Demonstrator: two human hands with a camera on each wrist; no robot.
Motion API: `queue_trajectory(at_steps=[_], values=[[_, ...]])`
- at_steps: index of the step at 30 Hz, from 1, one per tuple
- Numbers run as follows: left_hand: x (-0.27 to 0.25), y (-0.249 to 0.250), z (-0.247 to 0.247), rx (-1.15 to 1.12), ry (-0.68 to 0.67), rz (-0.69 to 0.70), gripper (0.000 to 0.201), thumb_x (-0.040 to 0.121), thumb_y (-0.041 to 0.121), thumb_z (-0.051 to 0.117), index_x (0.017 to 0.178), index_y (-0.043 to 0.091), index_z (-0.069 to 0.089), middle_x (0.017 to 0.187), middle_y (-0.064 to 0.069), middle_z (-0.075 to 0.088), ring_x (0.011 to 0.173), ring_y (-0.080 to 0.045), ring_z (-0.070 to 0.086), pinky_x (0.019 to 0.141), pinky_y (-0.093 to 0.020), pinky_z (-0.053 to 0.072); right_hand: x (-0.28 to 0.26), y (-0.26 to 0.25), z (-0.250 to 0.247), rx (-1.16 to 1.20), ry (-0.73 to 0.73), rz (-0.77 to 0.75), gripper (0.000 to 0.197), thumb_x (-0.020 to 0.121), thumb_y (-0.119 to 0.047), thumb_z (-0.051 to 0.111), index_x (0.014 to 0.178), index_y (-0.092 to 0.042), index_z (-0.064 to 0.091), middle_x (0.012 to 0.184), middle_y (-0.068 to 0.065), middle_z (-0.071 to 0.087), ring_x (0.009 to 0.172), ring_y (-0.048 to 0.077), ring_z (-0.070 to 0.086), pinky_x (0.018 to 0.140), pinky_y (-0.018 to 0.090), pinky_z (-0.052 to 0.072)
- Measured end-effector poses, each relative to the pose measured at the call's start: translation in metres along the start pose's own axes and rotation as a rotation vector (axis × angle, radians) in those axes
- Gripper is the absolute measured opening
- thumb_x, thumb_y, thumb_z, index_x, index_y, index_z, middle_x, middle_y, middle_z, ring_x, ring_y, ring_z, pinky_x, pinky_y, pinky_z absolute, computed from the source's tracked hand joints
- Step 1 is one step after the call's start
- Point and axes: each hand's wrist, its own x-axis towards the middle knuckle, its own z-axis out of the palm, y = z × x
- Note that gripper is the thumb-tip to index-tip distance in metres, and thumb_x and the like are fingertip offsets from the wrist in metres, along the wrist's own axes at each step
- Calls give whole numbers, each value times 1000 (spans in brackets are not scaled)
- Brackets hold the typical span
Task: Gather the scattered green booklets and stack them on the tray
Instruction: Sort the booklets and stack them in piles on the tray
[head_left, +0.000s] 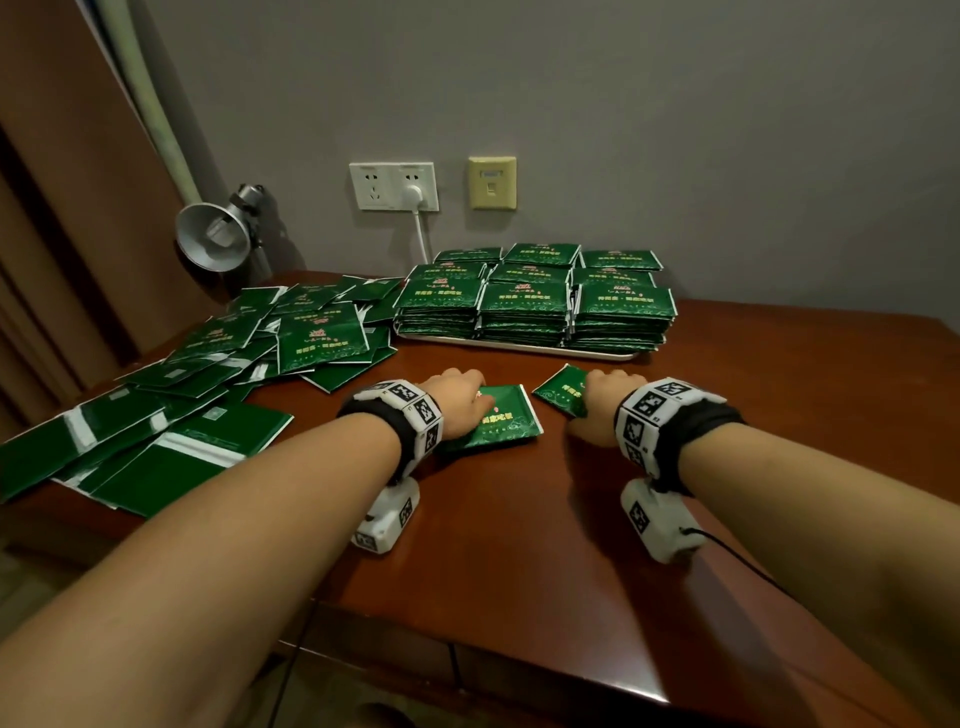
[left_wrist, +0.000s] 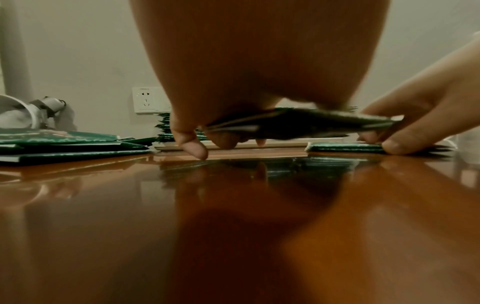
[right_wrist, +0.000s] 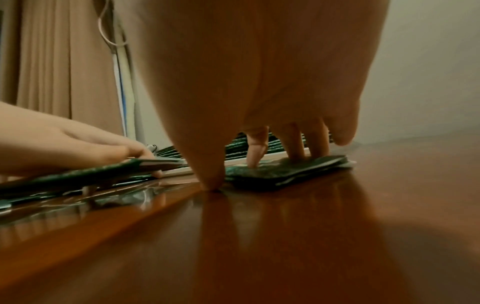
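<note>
Head view: left hand (head_left: 460, 402) pinching a small sheaf of green booklets (head_left: 501, 421), lifted off the wooden table (head_left: 519, 545). Right hand (head_left: 605, 402) with fingers straight, pressing another booklet bundle (head_left: 558, 389) flat. Just behind, booklet stacks (head_left: 524, 306) filling the tray (head_left: 519, 349); loose pile (head_left: 208, 364) at left.

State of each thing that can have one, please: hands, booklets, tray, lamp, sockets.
left hand: grips a small bundle of booklets, partly lifted
right hand: fingers press a flat bundle
scattered pile: ungathered
tray: stacked in rows
lamp: unlit
socket plate: one plug in
</note>
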Motion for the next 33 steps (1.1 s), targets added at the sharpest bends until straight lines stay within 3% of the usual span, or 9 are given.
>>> queue_trajectory(at_steps=[3,5,7,12,19,21,24,27,33], values=[[-5,-1,-2,-95,-53,17,91,68,75,65,137,24,33,122,-4,46,105,-23,55,90,-43,52,1,0,1,58,20,40,75,76,-57,68,127,-12,38,128,16,48,117,36,50,96,46,45],[-8,0,-3,-65,-76,46,106,55,73,76,136,26,28,121,-2,45,104,-22,55,90,-43,53,-1,0,0,89,30,29,67,74,-49,70,120,-15,36,125,15,49,113,35,51,93,45,46],[-10,2,-3,-19,-75,70,110,52,69,81,137,25,27,121,-4,46,103,-23,55,87,-42,54,-5,-2,-2,117,35,-11,59,73,-40,70,114,-17,34,119,13,49,106,34,54,86,43,49],[-13,6,-16,12,-44,89,99,56,60,83,132,23,30,111,-4,51,90,-20,58,76,-38,56,-16,1,-5,9,175,-117,75,59,-61,74,105,-22,28,105,6,48,95,30,58,80,41,47],[-9,11,-66,81,53,107,98,63,51,81,140,22,28,118,-9,45,81,-22,59,63,-35,56,-15,12,-30,51,473,-190,61,68,-43,69,115,-20,38,113,2,44,108,25,47,94,44,40],[0,17,-85,148,89,116,94,66,50,79,141,23,29,126,-12,42,89,-26,57,70,-36,52,-10,17,-42,71,509,-175,55,68,-34,70,112,-21,40,114,3,43,109,26,44,94,43,38],[20,29,-107,298,160,126,91,66,58,75,139,27,31,127,-10,42,114,-32,47,88,-48,46,4,28,-61,129,518,-133,51,70,-25,71,112,-18,44,118,6,42,111,29,44,93,41,39],[46,37,-124,339,221,130,88,66,59,73,136,25,34,126,-8,44,120,-32,41,99,-55,38,26,47,-80,126,487,-95,47,73,-24,70,113,-18,45,120,9,42,111,32,43,91,41,40],[119,43,-141,282,226,146,76,70,48,75,130,17,42,123,-8,52,113,-29,43,93,-46,44,85,82,-113,3,346,-44,42,75,-37,72,108,-30,46,119,2,47,112,28,42,92,43,38]])
